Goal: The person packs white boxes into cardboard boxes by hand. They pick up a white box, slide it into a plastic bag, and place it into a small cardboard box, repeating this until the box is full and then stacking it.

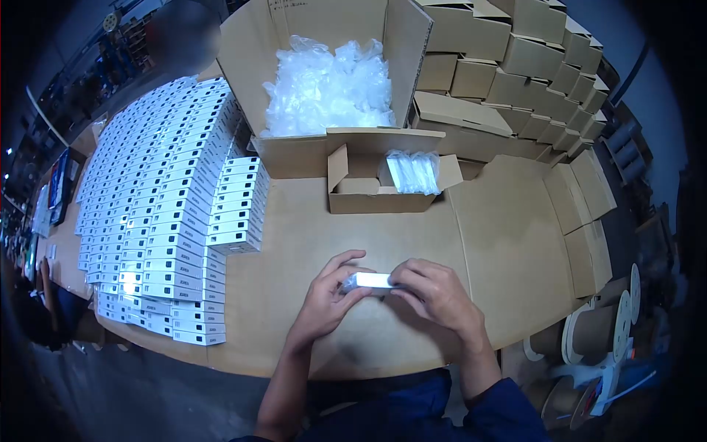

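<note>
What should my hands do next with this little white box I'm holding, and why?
Probably slide the small white box free of its clear wrap and set it on the white box stacks. Both the left hand and the right hand grip its ends above the cardboard-covered table, and the film looks loose at the left end.

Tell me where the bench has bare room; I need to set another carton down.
Bare cardboard lies right of the small open carton, before the folded flaps, and between that carton and both hands. The left side is crowded with white boxes.
</note>
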`<state>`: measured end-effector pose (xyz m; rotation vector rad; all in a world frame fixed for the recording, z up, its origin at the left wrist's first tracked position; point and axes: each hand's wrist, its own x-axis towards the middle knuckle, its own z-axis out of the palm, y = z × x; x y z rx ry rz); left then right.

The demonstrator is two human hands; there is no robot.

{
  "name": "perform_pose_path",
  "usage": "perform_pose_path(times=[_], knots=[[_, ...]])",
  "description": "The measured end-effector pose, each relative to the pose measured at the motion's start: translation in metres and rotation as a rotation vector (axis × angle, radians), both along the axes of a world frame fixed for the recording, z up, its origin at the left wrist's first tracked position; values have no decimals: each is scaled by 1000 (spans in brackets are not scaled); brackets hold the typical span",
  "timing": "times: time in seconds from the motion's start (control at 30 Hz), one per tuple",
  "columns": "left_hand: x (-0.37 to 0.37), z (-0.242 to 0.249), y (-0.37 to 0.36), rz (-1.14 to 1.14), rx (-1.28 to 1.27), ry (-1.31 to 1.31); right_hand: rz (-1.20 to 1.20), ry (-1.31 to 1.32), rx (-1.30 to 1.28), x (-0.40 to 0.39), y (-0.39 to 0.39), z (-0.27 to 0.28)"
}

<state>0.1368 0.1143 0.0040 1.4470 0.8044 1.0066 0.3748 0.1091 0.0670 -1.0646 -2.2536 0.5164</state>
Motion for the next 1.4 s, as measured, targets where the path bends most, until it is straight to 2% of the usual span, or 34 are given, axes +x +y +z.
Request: perform_pose_path(times=[0.03,0.13,0.17,0.27,0.37,0.57,0.8,0.87,1.0,1.17,1.4], knots=[[3,0,4,-14,34,-26,-13,4,-36,4,0,5],[16,25,11,169,-36,105,-157,41,-17,19,3,13],[16,43,17,221,150,416,-247,44,2,24,3,19],[29,44,40,280,569,645,-456,76,97,39,6,29],[49,41,65,321,638,812,-577,143,131,49,6,35],[67,32,108,331,701,1151,-584,171,203,53,8,35],[45,27,91,355,854,1054,-530,312,313,29,47,19],[39,26,86,323,804,1071,-506,349,368,13,66,9],[35,19,82,329,791,1062,-482,286,473,-15,98,-6],[34,7,83,322,753,1028,-494,220,345,-28,116,-24],[33,1,83,329,744,1027,-605,85,347,-30,134,-34]])
